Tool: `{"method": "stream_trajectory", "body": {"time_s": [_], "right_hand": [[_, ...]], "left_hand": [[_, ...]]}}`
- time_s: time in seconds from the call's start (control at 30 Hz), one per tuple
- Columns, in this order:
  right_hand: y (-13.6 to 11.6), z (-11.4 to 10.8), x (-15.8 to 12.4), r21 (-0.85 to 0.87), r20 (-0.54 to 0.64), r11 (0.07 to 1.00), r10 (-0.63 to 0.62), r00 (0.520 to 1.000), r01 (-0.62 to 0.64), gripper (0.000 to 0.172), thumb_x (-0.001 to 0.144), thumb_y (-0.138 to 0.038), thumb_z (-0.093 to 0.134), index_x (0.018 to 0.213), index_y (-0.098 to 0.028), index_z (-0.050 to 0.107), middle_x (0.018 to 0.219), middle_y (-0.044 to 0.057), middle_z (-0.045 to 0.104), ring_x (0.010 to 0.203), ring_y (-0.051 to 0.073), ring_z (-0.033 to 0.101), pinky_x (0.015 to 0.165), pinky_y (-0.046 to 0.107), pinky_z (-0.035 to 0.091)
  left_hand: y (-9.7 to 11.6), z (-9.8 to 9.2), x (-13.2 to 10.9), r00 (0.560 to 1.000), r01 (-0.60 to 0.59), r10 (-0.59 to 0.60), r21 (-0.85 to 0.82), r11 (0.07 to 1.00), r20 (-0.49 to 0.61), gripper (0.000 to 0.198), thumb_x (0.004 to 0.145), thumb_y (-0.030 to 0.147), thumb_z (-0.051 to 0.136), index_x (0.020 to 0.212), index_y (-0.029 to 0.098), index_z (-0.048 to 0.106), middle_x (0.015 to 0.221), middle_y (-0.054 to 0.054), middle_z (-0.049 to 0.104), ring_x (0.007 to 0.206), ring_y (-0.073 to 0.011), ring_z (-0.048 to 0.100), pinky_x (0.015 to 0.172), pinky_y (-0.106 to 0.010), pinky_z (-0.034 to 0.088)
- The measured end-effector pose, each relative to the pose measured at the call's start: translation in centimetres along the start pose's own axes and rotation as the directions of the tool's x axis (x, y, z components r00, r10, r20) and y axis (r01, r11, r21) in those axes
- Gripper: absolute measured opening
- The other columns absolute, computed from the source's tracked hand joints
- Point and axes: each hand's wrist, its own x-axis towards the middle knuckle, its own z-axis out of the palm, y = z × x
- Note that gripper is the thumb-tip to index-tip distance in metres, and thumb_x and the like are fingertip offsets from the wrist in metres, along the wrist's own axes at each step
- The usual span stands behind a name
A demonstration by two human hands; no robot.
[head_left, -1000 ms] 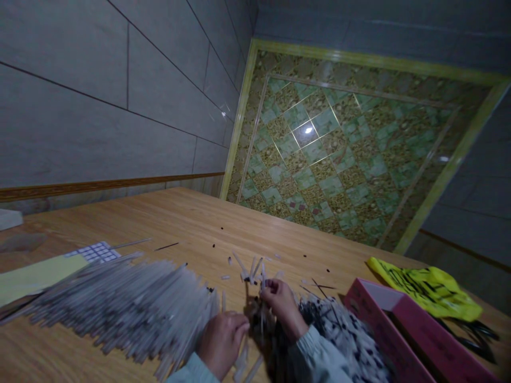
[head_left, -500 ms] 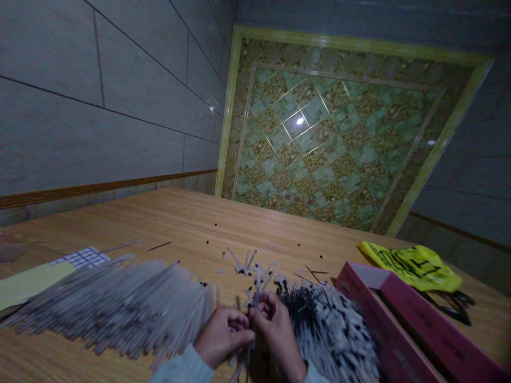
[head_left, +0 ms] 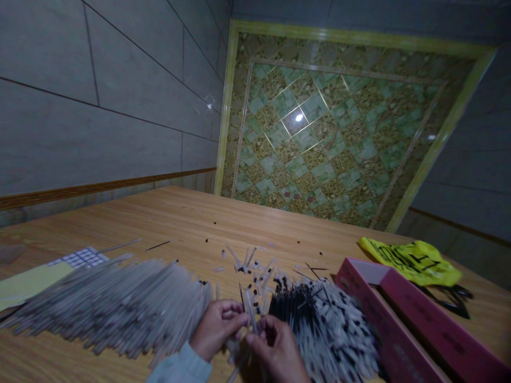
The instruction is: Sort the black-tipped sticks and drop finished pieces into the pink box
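Low in the middle of the view, my two hands work close together above the table. My left hand (head_left: 219,325) pinches thumb against forefinger; a thin dark stick (head_left: 241,296) rises from its fingertips. Between the fingers of my right hand (head_left: 277,344) is a clear plastic tube (head_left: 250,307), tilted and pointing away from me. Left of my hands lies a big pile of thin clear tubes (head_left: 131,303). On the right is a heap of tubes with black and whitish ends (head_left: 331,324). Short clear pieces with black bits (head_left: 255,266) are scattered just beyond my fingers.
A long pink box (head_left: 399,319) stands right of the heap, with a yellow bag with black lettering (head_left: 415,261) behind it. Pale yellow paper (head_left: 35,282) and a blue-checked sheet (head_left: 82,257) lie at the left. A tiled wall (head_left: 120,117) borders the wooden table (head_left: 179,213).
My right hand has dropped lower and slightly right, towards me, with the tube. A gap has opened between my hands, and the dark stick now shows by my left fingertips.
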Motion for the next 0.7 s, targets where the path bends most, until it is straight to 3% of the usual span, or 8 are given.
{"method": "stream_trajectory", "body": {"time_s": [0.13,0.23,0.3,0.4,0.5,0.6,0.7], "right_hand": [[0.1,1.0,-0.2,-0.131,-0.054,0.991,0.031,0.998,-0.038,0.017,0.065,-0.019,0.053,0.054,-0.019,0.040,0.050,-0.007,0.035,0.050,0.008,0.032,0.046,0.021,0.023],[0.2,0.5,0.2,-0.246,-0.130,0.968,0.020,0.991,-0.052,0.017,0.061,-0.015,0.049,0.050,-0.020,0.037,0.047,-0.007,0.034,0.048,0.009,0.033,0.045,0.022,0.022],[0.2,-1.2,0.6,-0.351,-0.223,0.935,-0.025,0.975,-0.057,0.016,0.061,-0.016,0.048,0.049,-0.020,0.039,0.047,-0.006,0.035,0.048,0.010,0.035,0.045,0.022,0.021],[0.1,-5.6,1.1,-0.545,-0.398,0.828,-0.119,0.910,-0.131,0.017,0.064,-0.021,0.051,0.049,-0.020,0.044,0.046,-0.005,0.040,0.047,0.011,0.039,0.046,0.024,0.021],[0.2,-10.1,1.1,-0.579,-0.471,0.793,-0.137,0.872,-0.188,0.022,0.060,-0.019,0.055,0.043,-0.021,0.041,0.043,-0.004,0.039,0.046,0.013,0.038,0.049,0.026,0.019],[0.0,-11.9,0.9,-0.562,-0.479,0.805,-0.129,0.868,-0.191,0.024,0.062,-0.024,0.057,0.043,-0.021,0.043,0.042,-0.003,0.040,0.046,0.014,0.039,0.049,0.027,0.019],[-0.7,-10.1,0.7,-0.470,-0.361,0.878,-0.103,0.927,-0.085,0.027,0.070,-0.039,0.056,0.053,-0.018,0.052,0.051,-0.001,0.048,0.052,0.015,0.044,0.050,0.025,0.027]], "left_hand": [[0.1,0.1,-0.1,1.000,0.004,-0.003,-0.041,0.999,0.018,0.034,0.057,0.043,0.073,0.065,0.013,0.059,0.057,-0.001,0.063,0.043,-0.0083,0.050,0.044,-0.021,0.036],[-0.1,0.3,-0.2,0.999,0.016,-0.016,-0.014,1.000,0.041,0.034,0.061,0.046,0.069,0.068,0.013,0.061,0.059,-0.003,0.065,0.044,-0.0090,0.051,0.043,-0.020,0.036],[-0.2,0.5,-0.2,0.999,0.020,-0.021,0.029,0.999,0.030,0.037,0.067,0.049,0.063,0.070,0.012,0.062,0.061,-0.005,0.066,0.045,-0.0099,0.052,0.044,-0.021,0.037],[-0.3,0.6,-0.2,1.000,0.022,-0.021,0.077,0.997,-0.012,0.038,0.069,0.049,0.060,0.070,0.011,0.062,0.062,-0.006,0.066,0.046,-0.0100,0.052,0.046,-0.022,0.039],[-0.1,0.7,-0.2,0.999,0.033,-0.032,0.100,0.994,-0.017,0.039,0.068,0.050,0.060,0.070,0.011,0.061,0.062,-0.006,0.065,0.045,-0.0097,0.051,0.043,-0.021,0.038],[0.0,0.9,-0.3,0.999,0.035,-0.036,0.117,0.992,0.007,0.039,0.069,0.050,0.059,0.070,0.011,0.061,0.063,-0.007,0.065,0.046,-0.0105,0.051,0.043,-0.022,0.037],[0.2,1.1,-0.4,0.999,0.021,-0.024,0.114,0.993,0.022,0.039,0.069,0.050,0.059,0.069,0.011,0.061,0.063,-0.008,0.065,0.046,-0.0112,0.053,0.047,-0.023,0.039]]}}
